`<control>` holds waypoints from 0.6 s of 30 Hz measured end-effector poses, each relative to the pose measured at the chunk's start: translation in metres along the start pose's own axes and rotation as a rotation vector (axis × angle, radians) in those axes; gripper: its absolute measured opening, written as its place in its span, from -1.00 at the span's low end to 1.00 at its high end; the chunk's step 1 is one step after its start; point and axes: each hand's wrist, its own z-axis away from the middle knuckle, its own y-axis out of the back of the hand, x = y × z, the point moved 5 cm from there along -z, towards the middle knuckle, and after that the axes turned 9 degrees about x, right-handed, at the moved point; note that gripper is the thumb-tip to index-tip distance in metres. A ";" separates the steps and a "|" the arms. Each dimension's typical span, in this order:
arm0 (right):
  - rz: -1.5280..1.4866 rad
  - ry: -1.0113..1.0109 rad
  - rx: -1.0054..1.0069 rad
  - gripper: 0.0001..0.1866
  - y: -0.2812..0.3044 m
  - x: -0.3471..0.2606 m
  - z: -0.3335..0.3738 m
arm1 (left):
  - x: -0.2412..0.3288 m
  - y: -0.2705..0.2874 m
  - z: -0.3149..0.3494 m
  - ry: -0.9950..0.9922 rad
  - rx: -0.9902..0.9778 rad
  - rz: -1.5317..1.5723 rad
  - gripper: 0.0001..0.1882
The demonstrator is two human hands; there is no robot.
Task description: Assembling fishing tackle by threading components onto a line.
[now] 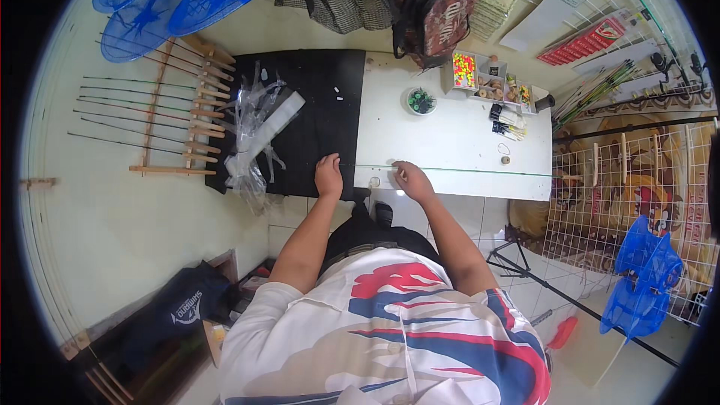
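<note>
while a thin green rod [480,171] is lying along the table's [465,146] near side, left hand [328,177] and right hand [412,181] are sitting by its left part, perhaps steadying it; neither grip can be told.

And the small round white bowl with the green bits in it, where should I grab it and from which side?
Probably best by the rim of the small round white bowl, gripped across opposite sides, coming from the near side with the right hand. It stands upright, green pieces fill its middle, and bare white tabletop lies between it and that hand.
</note>
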 end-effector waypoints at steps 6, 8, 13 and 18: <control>-0.008 -0.056 0.042 -0.69 -0.003 0.018 0.015 | -0.013 -0.001 0.009 0.012 -0.023 0.059 -0.79; -0.054 -0.059 0.061 -0.70 -0.003 0.022 0.018 | -0.006 0.002 0.013 0.000 -0.045 0.052 -0.79; -0.060 -0.066 0.085 -0.71 -0.001 0.020 0.022 | 0.015 -0.001 0.024 -0.144 -0.160 -0.022 -0.83; -0.080 -0.056 0.119 -0.72 0.006 0.021 0.026 | 0.036 -0.011 0.027 -0.254 -0.221 0.113 -0.84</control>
